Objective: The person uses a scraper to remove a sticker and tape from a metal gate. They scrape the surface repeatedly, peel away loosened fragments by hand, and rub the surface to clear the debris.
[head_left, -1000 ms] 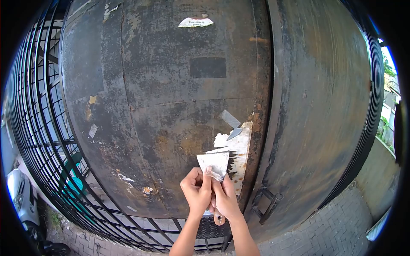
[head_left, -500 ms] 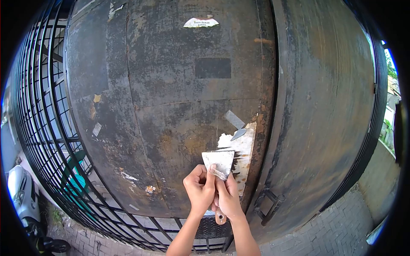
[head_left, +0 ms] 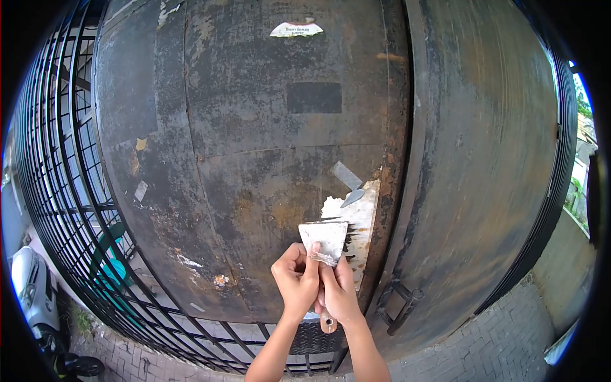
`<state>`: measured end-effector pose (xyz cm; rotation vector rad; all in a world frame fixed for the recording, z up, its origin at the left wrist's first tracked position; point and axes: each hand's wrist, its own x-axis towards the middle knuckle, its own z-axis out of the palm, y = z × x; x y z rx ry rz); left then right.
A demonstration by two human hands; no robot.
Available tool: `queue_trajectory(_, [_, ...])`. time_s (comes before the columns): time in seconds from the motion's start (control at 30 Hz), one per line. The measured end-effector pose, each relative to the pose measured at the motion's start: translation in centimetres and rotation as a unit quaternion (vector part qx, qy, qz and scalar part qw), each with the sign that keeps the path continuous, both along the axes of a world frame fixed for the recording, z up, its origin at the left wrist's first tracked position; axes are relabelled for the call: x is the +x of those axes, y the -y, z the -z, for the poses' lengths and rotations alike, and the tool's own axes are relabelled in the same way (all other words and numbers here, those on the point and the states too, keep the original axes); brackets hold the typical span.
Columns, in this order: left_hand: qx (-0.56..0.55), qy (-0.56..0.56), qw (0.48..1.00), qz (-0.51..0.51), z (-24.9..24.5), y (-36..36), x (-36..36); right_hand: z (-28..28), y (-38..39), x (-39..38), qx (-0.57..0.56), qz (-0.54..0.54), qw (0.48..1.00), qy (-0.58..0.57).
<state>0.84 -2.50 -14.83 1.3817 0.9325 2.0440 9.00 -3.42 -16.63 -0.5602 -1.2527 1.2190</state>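
Note:
Between my hands is a paint scraper (head_left: 328,235) with a broad, white-smeared blade pointing up and a wooden handle hanging below. My left hand (head_left: 298,280) is closed, its thumb pressed on the lower blade beside a crumpled scrap of peeled material. Around the neck and upper handle my right hand (head_left: 338,294) is closed, with the handle's holed end showing beneath. Just behind the blade, a torn white paper sticker (head_left: 361,219) clings to the dark metal gate (head_left: 254,127). A loose grey flap (head_left: 352,198) curls off its top.
Higher on the gate is a white sticker remnant (head_left: 296,30). A door handle (head_left: 403,311) juts out at lower right. Black bars (head_left: 70,191) run along the left, with a motorcycle (head_left: 32,286) beyond them. Paving (head_left: 458,356) lies below.
The view has shifted very slightly, so the gate and hands sit a little differently in frame. My grip on the scraper looks the same.

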Motion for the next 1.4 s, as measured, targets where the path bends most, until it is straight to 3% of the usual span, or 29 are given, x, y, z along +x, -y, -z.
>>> queue_trajectory(0.13, [0.025, -0.025, 0.998, -0.052, 1.7, -0.5, 0.0, 0.0, 0.0, -0.1, 0.012, 0.001, 1.0, 0.021])
queue_trajectory(0.23, [0.014, -0.006, 1.0, -0.017, 0.2, -0.4, -0.1, -0.6, 0.1, -0.3, 0.008, -0.007, 1.0, -0.002])
queue_trajectory(0.6, [0.022, -0.009, 0.999, -0.034, 1.6, -0.6, 0.1, -0.1, 0.1, 0.0, 0.015, -0.009, 1.0, 0.007])
queue_trajectory(0.77, [0.015, -0.009, 1.0, -0.007, -0.5, -0.5, 0.0, -0.8, -0.1, -0.3, 0.013, -0.004, 1.0, -0.021])
queue_trajectory(0.93, [0.019, -0.027, 0.999, -0.032, 0.3, -0.4, 0.4, -1.2, -0.2, 0.7, 0.016, -0.001, 1.0, 0.024])
queue_trajectory(1.4, [0.013, -0.011, 1.0, -0.025, -0.2, -0.6, 0.6, -1.8, -0.2, 0.3, 0.018, 0.008, 1.0, 0.0])
